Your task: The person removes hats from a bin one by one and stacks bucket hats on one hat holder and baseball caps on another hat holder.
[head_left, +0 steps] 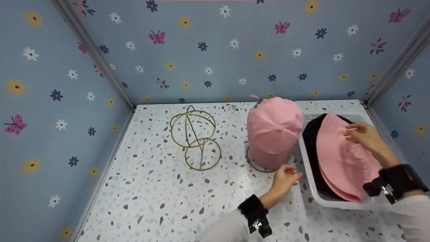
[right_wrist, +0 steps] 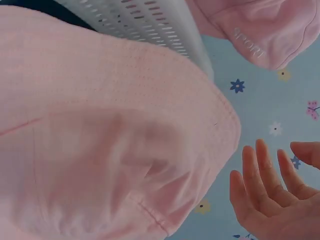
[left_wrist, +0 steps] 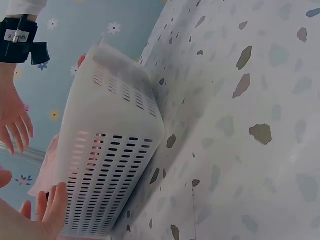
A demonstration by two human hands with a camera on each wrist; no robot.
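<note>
Head, pink hat [head_left: 346, 164]: in basket [head_left: 336, 204], brim at front edge.
Head, left hand [head_left: 283, 181] and right hand [head_left: 366, 139]: loose, holding nothing.
Left wrist, worktop [left_wrist: 240, 165]: wide room beside basket.
Right wrist, fingers [right_wrist: 269, 175]: spread, near hat's edge.

The white speckled desk [head_left: 151, 195] bore a gold wire stand [head_left: 195, 135] and a second wire stand [head_left: 258, 169] toward its back edge, a perforated white plastic basket [head_left: 336, 204] near its right.

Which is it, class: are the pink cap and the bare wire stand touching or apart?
Apart: the head view shows a strip of speckled tabletop between the pink cap and the bare wire stand.
</note>
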